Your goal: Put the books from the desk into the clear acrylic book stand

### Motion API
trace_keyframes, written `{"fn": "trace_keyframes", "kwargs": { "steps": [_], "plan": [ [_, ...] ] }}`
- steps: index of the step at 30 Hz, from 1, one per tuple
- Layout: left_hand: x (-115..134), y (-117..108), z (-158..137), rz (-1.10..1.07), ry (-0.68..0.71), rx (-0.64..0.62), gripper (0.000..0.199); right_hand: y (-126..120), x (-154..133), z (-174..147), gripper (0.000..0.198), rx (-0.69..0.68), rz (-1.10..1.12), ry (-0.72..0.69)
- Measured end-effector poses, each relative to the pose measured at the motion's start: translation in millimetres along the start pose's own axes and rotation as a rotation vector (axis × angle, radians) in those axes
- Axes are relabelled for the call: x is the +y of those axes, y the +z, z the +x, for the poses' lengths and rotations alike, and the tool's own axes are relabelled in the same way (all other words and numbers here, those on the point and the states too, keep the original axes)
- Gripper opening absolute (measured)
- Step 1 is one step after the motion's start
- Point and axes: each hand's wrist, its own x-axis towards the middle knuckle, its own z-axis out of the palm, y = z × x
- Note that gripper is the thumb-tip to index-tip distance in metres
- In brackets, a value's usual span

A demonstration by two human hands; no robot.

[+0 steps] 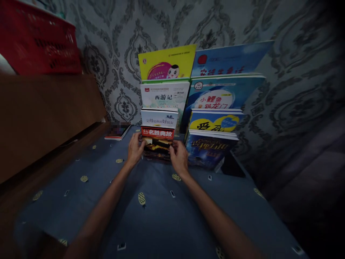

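Both my hands are at the front book (157, 144) of the left row, a small one with a red title band and a dark, golden picture. My left hand (135, 148) grips its left edge, thumb on the cover. On the right edge, my right hand (178, 155) has its fingers closed the same way. Behind it, rising in steps, stand a white book (159, 118), a taller pale book (164, 94) and a yellow book (167, 63). The book's lower edge is near the cloth; whether it rests there I cannot tell.
Right of my hands stands a second stepped row, with a dark blue book (210, 149) in front and a blue book (229, 57) at the back. One book (117, 131) lies flat at the left. A patterned blue cloth (159, 216) covers the table; a red basket (40, 39) sits upper left.
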Motion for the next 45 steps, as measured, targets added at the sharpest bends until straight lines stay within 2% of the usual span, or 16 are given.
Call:
{"fn": "trace_keyframes", "kwargs": {
  "steps": [15,28,34,45],
  "plan": [
    [-4,-5,3,0.009,0.030,-0.044,0.032,-6,-4,0,0.029,-0.044,-0.003,0.002],
    [1,-11,6,-0.072,0.012,-0.013,0.028,-9,-18,0,0.041,-0.031,0.056,0.004],
    [1,-12,7,-0.142,-0.042,-0.027,0.022,-7,-15,0,0.038,-0.101,0.086,0.043],
    [-1,-10,9,-0.180,-0.109,-0.035,0.028,-8,-17,2,0.034,-0.086,0.128,0.026]
  ]
}}
